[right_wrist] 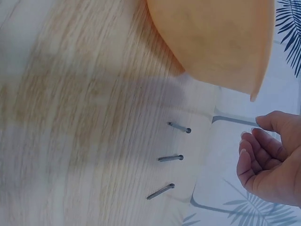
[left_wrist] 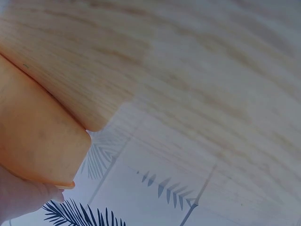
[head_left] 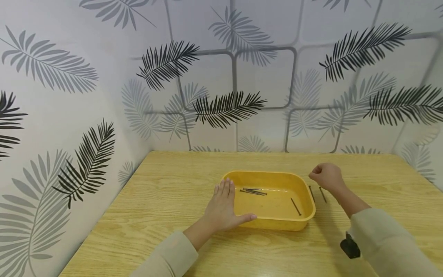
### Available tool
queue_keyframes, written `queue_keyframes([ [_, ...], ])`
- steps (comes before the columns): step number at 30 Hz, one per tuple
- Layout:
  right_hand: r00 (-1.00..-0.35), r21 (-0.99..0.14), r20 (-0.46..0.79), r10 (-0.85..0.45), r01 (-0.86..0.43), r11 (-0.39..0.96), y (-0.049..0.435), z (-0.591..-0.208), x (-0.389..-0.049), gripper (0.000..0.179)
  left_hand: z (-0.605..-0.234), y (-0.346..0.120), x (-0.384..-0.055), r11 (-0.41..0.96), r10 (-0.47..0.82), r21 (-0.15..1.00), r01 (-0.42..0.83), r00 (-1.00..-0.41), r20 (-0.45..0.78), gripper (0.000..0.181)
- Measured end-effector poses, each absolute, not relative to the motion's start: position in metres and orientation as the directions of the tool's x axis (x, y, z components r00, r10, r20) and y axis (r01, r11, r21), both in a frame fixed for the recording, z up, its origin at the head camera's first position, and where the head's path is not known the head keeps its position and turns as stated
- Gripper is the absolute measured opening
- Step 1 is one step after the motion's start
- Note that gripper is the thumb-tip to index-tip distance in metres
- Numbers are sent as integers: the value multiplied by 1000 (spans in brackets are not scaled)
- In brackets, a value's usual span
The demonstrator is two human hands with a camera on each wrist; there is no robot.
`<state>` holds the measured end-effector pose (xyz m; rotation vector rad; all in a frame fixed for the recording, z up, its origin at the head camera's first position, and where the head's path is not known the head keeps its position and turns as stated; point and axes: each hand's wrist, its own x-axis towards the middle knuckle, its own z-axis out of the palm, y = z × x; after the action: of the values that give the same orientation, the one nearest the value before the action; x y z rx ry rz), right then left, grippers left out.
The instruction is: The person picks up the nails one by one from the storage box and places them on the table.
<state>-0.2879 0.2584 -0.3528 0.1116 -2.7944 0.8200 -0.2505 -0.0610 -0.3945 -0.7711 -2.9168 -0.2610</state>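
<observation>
A yellow plastic tray (head_left: 277,225) stands on the table with several nails (head_left: 254,191) grouped at its left and a single nail (head_left: 295,207) near its right end. My left hand (head_left: 221,209) rests at the tray's left end, fingers straight across the rim and thumb along the front edge. Beyond the tray's right rim, my right hand (head_left: 327,177) is raised over the table. Its fingers (right_wrist: 261,150) curl loosely, with nothing visible in them. Below it in the right wrist view, three nails lie in a row, the middle nail (right_wrist: 170,158) among them.
The wood-grain table (head_left: 166,192) runs back to a wall (head_left: 263,130) with a leaf pattern. Another patterned wall (head_left: 114,115) borders it on the left. A small black object (head_left: 350,246) shows beside the right sleeve.
</observation>
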Motion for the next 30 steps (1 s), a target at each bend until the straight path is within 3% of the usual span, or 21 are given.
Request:
queue_keyframes([
  [30, -972, -553, 226, -69, -187, 812, 212, -349, -295, 15, -393, -60, -250, 859, 471, 153, 489, -871, 141, 108],
])
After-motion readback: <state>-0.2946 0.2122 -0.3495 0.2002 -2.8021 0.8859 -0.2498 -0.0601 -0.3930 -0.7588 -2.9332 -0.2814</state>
